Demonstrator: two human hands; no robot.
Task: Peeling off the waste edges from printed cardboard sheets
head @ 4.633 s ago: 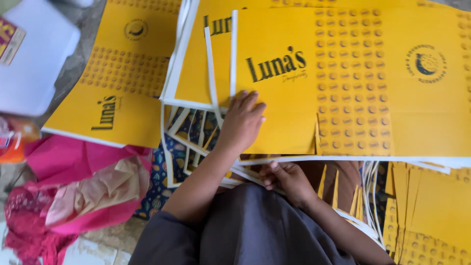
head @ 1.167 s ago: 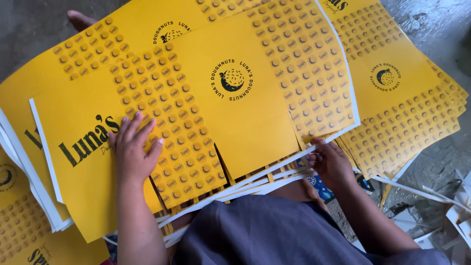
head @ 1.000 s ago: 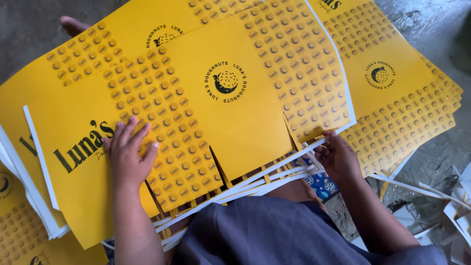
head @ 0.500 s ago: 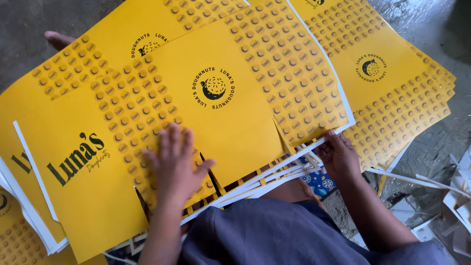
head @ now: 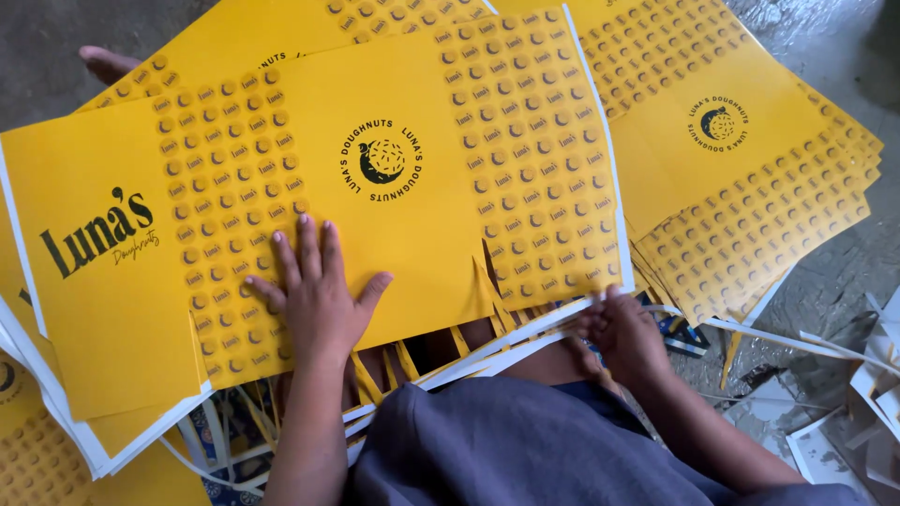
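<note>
A large yellow printed cardboard sheet, die-cut like a flat box blank with a round dark emblem and rows of small dots, lies on top of a stack across my lap. My left hand rests flat on it with fingers spread, near its lower edge. My right hand grips the white edges of the sheets under the stack's lower right corner. A second pile of the same yellow sheets lies to the right, partly under the top sheet.
More yellow sheets lie at lower left. White paper strips and offcuts litter the grey concrete floor at right. A toe pokes out beyond the sheets at upper left. My grey garment fills the bottom.
The top sheet has shifted and turned on the stack. My left hand slid right along it toward its middle lower edge. My right hand stayed at the stack's lower right edge.
</note>
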